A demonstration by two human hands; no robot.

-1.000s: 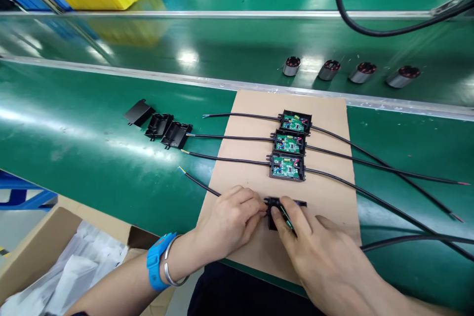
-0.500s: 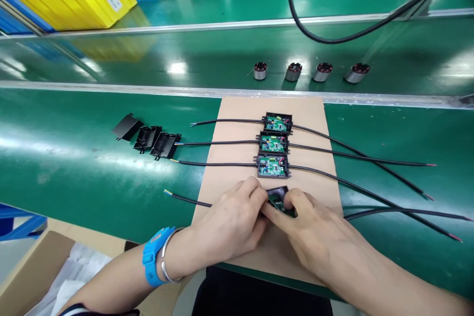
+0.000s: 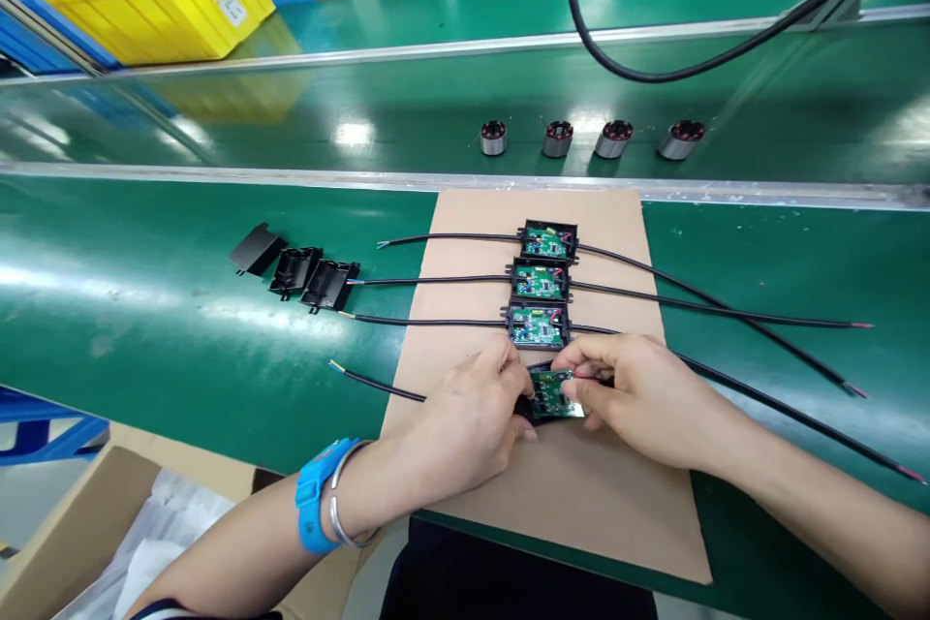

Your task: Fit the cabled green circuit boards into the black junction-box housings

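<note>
A green circuit board (image 3: pixel 556 394) lies tilted over a black plastic case, which is mostly hidden beneath it and my fingers. My left hand (image 3: pixel 476 397) is closed on the case's left end, beside a black cable (image 3: pixel 382 387) with bare coloured wire ends. With thumb and fingers, my right hand (image 3: pixel 635 397) pinches the board's right side. Just beyond, three open cases hold boards: a near one (image 3: pixel 539 324), a middle one (image 3: pixel 540 281) and a far one (image 3: pixel 550 240). Black cables run out of both ends of each.
Cardboard (image 3: pixel 581 504) covers part of the green bench (image 3: pixel 145 329). Three black case parts (image 3: pixel 296 271) lie left. Several motor stators (image 3: pixel 558 139) stand on the green strip behind the metal rail. A yellow bin (image 3: pixel 160 0) sits back left; a black cable (image 3: pixel 654 77) hangs overhead.
My right hand has shifted from over the case to the board's right side, and more of the board shows. The stators have moved left relative to the bench. My left hand stays at the case.
</note>
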